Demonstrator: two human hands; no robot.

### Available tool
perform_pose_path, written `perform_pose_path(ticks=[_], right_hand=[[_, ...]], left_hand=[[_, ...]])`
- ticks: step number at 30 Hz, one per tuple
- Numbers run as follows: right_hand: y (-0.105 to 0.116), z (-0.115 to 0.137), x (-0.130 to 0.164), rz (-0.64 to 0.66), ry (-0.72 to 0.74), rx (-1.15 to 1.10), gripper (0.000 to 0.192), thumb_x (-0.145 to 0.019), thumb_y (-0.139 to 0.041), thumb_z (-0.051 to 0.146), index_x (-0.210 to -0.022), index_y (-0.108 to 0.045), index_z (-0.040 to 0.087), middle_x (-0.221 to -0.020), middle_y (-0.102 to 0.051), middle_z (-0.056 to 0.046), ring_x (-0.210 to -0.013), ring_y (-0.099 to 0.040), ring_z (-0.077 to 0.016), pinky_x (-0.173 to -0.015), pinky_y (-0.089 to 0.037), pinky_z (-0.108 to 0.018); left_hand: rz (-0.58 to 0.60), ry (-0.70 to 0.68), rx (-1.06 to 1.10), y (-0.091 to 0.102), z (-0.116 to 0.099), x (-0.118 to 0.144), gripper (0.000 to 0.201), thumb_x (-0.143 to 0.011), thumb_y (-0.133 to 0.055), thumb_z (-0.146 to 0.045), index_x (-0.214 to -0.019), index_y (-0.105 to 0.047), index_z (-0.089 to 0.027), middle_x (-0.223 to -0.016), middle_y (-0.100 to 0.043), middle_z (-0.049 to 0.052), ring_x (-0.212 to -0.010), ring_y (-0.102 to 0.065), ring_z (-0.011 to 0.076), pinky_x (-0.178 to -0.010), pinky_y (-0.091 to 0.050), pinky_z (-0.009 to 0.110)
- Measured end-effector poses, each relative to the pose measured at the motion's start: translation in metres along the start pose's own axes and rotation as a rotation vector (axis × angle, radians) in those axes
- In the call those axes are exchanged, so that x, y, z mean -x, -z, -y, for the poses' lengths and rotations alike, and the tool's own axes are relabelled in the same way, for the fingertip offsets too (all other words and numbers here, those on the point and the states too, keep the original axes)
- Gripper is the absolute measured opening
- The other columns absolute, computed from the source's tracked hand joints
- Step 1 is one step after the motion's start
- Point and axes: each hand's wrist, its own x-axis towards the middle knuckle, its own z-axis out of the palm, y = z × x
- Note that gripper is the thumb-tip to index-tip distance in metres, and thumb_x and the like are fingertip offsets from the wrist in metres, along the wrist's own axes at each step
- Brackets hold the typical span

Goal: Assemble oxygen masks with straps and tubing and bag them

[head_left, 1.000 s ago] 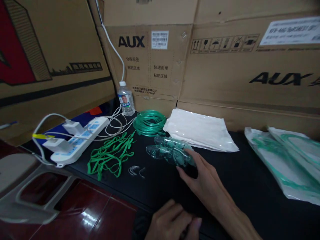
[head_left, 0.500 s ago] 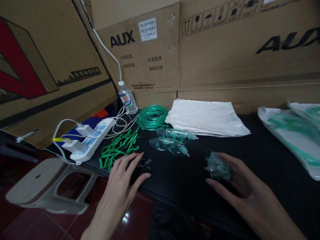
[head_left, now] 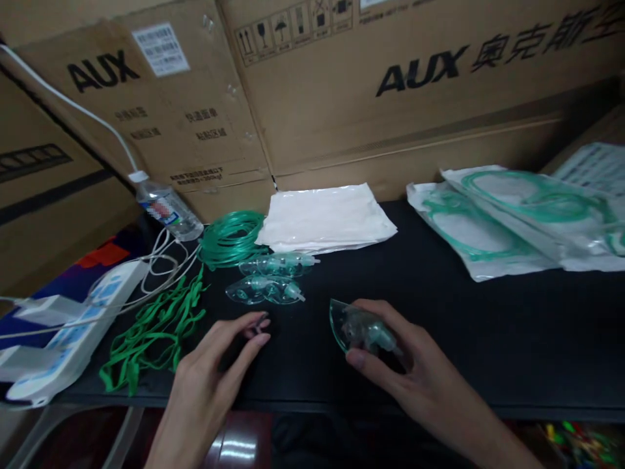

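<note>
Right hand is cupping a clear mask off the bench, left hand is pinching something small, too blurred to name — it is wanting a gentle, steady grip.

Both forearms come in from the bottom edge. The left hand lies palm down, fingers stretched forward and slightly spread, tips pinched together. The right hand is curled, thumb and fingers wrapped in a loose grip, wrist angled inward.
</note>
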Motion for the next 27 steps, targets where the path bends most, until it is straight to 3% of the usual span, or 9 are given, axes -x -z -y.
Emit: perform_pose_path(ticks=[5,11,18,27], right_hand=[[-0.001,0.007,0.001,0.043,0.054,-0.038,0.017,-0.093,-0.070,0.025,-0.110,-0.067,0.028,-0.104,-0.072,0.004,-0.093,-0.067,-0.0148,-0.083,-0.048,-0.022],[-0.001,0.010,0.003,0.048,0.034,-0.020,0.026,-0.086,-0.073,0.016,-0.109,-0.067,0.025,-0.095,-0.073,0.004,-0.085,-0.067,-0.0145,-0.076,-0.047,-0.022],[-0.002,0.008,0.003,0.088,0.059,-0.018,0.016,-0.085,-0.068,0.011,-0.095,-0.068,0.023,-0.084,-0.067,0.006,-0.075,-0.061,-0.0114,-0.069,-0.044,-0.020],[-0.004,0.005,0.002,0.059,0.064,0.013,0.011,-0.086,-0.066,0.010,-0.087,-0.066,0.021,-0.076,-0.062,0.006,-0.067,-0.055,-0.0102,-0.063,-0.042,-0.020]], left_hand=[[0.062,0.044,0.322,-0.028,-0.038,-0.023,0.023,-0.092,-0.072,-0.034,-0.112,-0.080,-0.025,-0.098,-0.082,0.004,-0.084,-0.075,0.0187,-0.072,-0.059,0.025],[0.069,0.078,0.573,-0.041,-0.044,-0.030,0.021,-0.084,-0.080,-0.023,-0.104,-0.084,-0.030,-0.086,-0.079,0.000,-0.074,-0.072,0.0133,-0.068,-0.057,0.017],[0.180,0.052,0.583,-0.042,-0.045,-0.029,0.019,-0.082,-0.085,-0.027,-0.100,-0.085,-0.033,-0.076,-0.075,-0.001,-0.067,-0.068,0.0109,-0.062,-0.054,0.013],[0.238,-0.003,0.566,-0.043,-0.044,-0.029,0.017,-0.093,-0.075,-0.028,-0.105,-0.085,-0.032,-0.082,-0.077,0.003,-0.072,-0.072,0.0147,-0.064,-0.057,0.018]])
